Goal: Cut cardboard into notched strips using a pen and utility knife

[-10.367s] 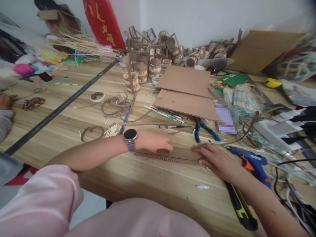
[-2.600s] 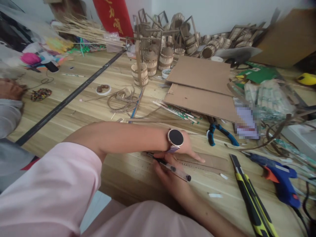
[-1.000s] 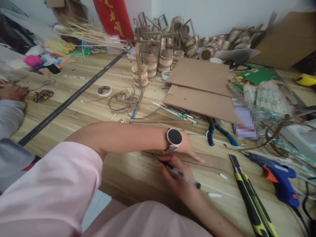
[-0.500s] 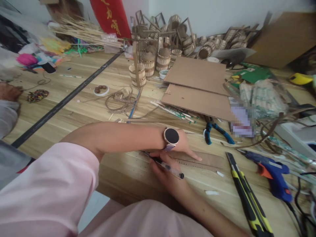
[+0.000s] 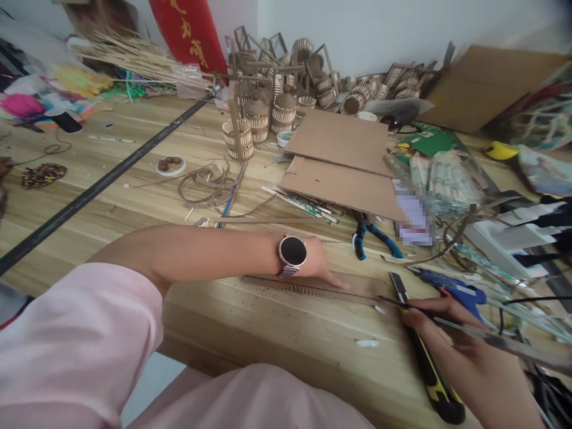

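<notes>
My left hand [image 5: 319,262], with a round watch on its wrist, rests on a narrow brown cardboard strip [image 5: 366,287]. Its index finger is stretched out along the strip; the other fingers are mostly hidden. Ridged corrugation shows along the strip's near edge. At the strip's right end, my right hand [image 5: 465,345] is closed round a slim dark pen [image 5: 424,311], blurred by motion, its tip close to the strip's corner. A black and yellow utility knife [image 5: 429,369] lies partly under my right hand. Just behind is a blue glue gun [image 5: 451,285], partly covered.
Blue-handled pliers [image 5: 375,238] lie beyond the strip, near stacked cardboard sheets [image 5: 339,185]. Small slatted baskets [image 5: 239,140] crowd the back. A long dark metal bar [image 5: 111,173] crosses the left side. At the right are a white power strip [image 5: 504,238] and cables.
My right hand has moved right with the pen, from beside my left hand to the strip's right end. My left hand stays on the strip. The view has shifted right.
</notes>
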`<state>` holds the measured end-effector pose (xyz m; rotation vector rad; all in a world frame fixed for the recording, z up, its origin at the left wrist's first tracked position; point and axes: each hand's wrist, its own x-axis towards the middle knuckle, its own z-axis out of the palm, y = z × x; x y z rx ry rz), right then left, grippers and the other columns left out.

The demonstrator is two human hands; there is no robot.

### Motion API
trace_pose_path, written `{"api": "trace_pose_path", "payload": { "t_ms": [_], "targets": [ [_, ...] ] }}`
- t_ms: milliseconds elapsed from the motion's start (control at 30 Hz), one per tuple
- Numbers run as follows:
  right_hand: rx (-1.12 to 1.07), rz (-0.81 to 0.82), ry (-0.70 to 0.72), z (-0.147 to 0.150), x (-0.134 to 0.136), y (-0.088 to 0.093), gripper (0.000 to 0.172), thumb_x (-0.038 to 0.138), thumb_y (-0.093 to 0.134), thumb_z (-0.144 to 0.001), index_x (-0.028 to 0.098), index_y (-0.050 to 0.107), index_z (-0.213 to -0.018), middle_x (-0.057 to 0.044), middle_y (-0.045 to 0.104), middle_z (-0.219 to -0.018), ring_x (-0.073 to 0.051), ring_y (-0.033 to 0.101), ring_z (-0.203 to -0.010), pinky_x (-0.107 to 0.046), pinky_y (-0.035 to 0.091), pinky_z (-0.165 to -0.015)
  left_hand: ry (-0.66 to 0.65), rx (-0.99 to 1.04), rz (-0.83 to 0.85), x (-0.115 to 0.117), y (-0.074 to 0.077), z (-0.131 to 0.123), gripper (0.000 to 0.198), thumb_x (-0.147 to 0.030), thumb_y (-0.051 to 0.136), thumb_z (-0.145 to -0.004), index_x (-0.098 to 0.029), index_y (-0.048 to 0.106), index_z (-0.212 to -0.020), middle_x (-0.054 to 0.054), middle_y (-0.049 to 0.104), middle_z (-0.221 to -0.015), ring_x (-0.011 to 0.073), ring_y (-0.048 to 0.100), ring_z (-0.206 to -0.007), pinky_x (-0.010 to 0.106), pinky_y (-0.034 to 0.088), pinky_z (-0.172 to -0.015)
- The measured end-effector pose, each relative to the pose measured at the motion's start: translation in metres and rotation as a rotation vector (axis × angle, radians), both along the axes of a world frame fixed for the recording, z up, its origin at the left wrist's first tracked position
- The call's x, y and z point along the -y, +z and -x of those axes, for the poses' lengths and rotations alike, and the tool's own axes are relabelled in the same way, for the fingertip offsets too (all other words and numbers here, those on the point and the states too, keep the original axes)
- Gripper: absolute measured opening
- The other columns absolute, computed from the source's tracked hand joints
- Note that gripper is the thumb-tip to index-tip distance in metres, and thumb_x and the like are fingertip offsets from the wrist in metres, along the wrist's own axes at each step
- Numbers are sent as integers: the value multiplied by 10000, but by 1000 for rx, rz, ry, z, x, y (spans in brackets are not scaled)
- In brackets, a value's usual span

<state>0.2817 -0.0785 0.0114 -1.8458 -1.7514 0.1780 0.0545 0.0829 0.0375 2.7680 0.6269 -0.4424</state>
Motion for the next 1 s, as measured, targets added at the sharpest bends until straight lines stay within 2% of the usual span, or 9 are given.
{"api": "trace_pose_path", "payload": {
  "t_ms": [67,167,300,400,500,633,767,900,1000],
  "targets": [
    [127,-9,-32,-8,-3,7,202,463,568,-878,289,660,-923,-35,745,-820,-243,703,-688,-321,510,-526,-43,-41,-10,4,0,3,536,-192,704,-814,-467,648,-1271,-30,649,-624,201,629,-655,273,463,-700],
    [350,25,10,4,-23,8,225,386,508,-906,242,657,-994,-75,742,-776,-255,687,-608,-336,477,-510,-119,-19,-51,9,0,15,482,-183,614,-910,-474,631,-1294,0,703,-755,193,639,-712,261,443,-697],
    [681,324,40,43,-71,2,232,181,469,-906,148,673,-1013,-164,759,-807,-310,731,-738,-367,498,-639,-194,34,-158,16,-5,38,427,-226,535,-988,-420,591,-1365,53,711,-938,201,655,-764,261,405,-606],
    [721,442,61,69,-100,0,222,195,468,-946,135,676,-992,-171,763,-805,-294,740,-769,-331,479,-645,-160,66,-195,23,-12,50,401,-160,549,-963,-322,635,-1320,78,689,-956,214,666,-824,276,415,-614],
    [690,449,73,78,-110,-1,263,271,458,-979,160,649,-1122,-130,775,-838,-262,743,-769,-292,455,-600,-81,80,-184,31,-19,55,323,-169,552,-957,-242,656,-1254,91,671,-968,246,664,-891,302,445,-633],
    [639,431,20,53,-95,-1,343,346,407,-998,193,598,-1238,-117,778,-935,-261,740,-811,-298,456,-586,-14,103,-177,36,-26,56,285,-194,619,-915,-179,652,-1198,94,666,-1007,265,652,-907,325,473,-635],
    [460,372,-47,0,-58,-6,328,421,419,-956,211,643,-1071,-98,760,-842,-276,723,-767,-345,494,-636,28,149,-234,23,-36,58,211,-198,606,-923,-150,663,-1120,112,662,-1051,269,629,-960,350,497,-710],
    [389,387,-85,-42,-16,-24,392,533,445,-882,202,646,-946,-143,730,-815,-314,705,-744,-428,525,-707,154,214,-386,14,-45,59,187,-84,516,-935,-135,656,-1048,120,633,-1068,263,586,-1003,373,489,-789],
    [312,497,-81,-49,6,-40,447,587,521,-814,197,644,-995,-167,722,-899,-334,709,-796,-456,540,-747,217,232,-367,27,-49,59,135,-133,519,-966,-132,641,-907,104,613,-1001,244,571,-958,360,484,-789]
  ]
}}
